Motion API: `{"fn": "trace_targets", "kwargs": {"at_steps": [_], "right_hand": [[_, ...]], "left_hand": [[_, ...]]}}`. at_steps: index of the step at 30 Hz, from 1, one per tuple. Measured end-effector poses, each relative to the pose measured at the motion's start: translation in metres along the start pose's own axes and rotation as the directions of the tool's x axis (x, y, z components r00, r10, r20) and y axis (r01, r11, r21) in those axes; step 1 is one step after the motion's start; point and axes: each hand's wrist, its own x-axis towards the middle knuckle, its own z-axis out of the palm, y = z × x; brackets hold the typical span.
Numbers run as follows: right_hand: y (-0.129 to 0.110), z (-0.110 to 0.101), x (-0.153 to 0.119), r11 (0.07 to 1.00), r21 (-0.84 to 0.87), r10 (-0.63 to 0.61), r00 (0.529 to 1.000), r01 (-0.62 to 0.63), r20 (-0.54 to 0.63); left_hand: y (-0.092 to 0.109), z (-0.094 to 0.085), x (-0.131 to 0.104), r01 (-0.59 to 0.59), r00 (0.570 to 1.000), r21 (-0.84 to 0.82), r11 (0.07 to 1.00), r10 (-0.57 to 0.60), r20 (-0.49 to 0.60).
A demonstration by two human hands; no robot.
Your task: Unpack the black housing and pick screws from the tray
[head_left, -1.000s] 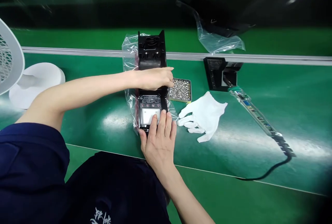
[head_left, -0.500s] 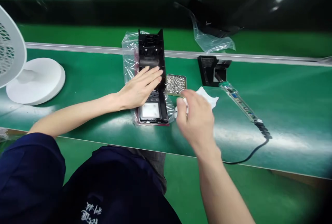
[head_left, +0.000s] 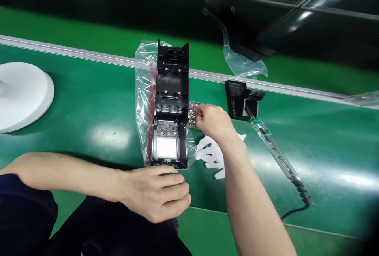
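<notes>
Head view: black housing (head_left: pixel 171 106) lies open-side up on its clear bag (head_left: pixel 144 90) mid-bench (head_left: pixel 89 102); left hand (head_left: pixel 155 192) rests at its near end, fingers loosely curled, holding nothing. Right hand (head_left: pixel 211 119) reaches into the screw tray (head_left: pixel 193 113), fingers pinched; whether on a screw I cannot tell. Screwdriver (head_left: pixel 274 149) lies untouched beside a white glove (head_left: pixel 209 155), so fastening looks not yet begun.

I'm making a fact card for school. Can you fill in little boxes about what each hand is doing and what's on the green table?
Left hand: curled at the near end of the black plastic housing
Right hand: fingers over the tray of small screws
Housing: lies on a clear plastic bag
Nearby: white glove, electric screwdriver, white fan base
Surface: green table
</notes>
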Motion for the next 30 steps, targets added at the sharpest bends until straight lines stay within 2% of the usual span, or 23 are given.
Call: {"fn": "trace_targets", "kwargs": {"at_steps": [5,8,10,12,15,19,22,25,27,30], "right_hand": [[0.026,0.012,0.002,0.964,0.255,-0.024,0.978,0.078,-0.208],[0.035,0.021,0.001,0.879,0.455,0.003,0.952,0.144,-0.306],[0.037,0.028,0.0,0.784,0.597,0.048,0.942,0.17,-0.331],[0.037,0.034,-0.001,0.648,0.742,0.104,0.945,0.173,-0.311],[0.035,0.036,-0.007,0.389,0.908,0.185,0.953,0.155,-0.242],[0.033,0.028,-0.023,0.033,0.993,0.25,0.961,0.11,-0.115],[0.033,0.023,-0.045,-0.219,0.974,0.22,0.976,0.051,-0.001],[0.031,0.024,-0.069,-0.428,0.904,0.157,0.986,0.016,0.057],[0.028,0.026,-0.084,-0.533,0.846,0.115,0.992,0.012,0.058],[0.026,0.03,-0.103,-0.63,0.776,0.045,0.999,0.005,0.03]], "left_hand": [[-0.033,-0.005,0.0,0.104,0.981,-0.057,0.993,-0.112,-0.159],[-0.044,-0.006,-0.003,0.175,0.975,-0.064,0.982,-0.182,-0.126],[-0.046,-0.005,-0.004,0.19,0.977,-0.059,0.98,-0.195,-0.085],[-0.044,-0.004,-0.003,0.184,0.98,-0.06,0.981,-0.188,-0.07],[-0.041,-0.004,-0.001,0.197,0.977,-0.063,0.978,-0.202,-0.065],[-0.039,-0.008,0.001,0.197,0.977,-0.077,0.977,-0.203,-0.066],[-0.04,-0.012,0.003,0.184,0.979,-0.082,0.979,-0.19,-0.076],[-0.04,-0.018,0.008,0.164,0.98,-0.073,0.984,-0.171,-0.102],[-0.04,-0.022,0.012,0.147,0.981,-0.055,0.988,-0.153,-0.116],[-0.039,-0.024,0.016,0.142,0.982,-0.019,0.99,-0.143,-0.12]]}}
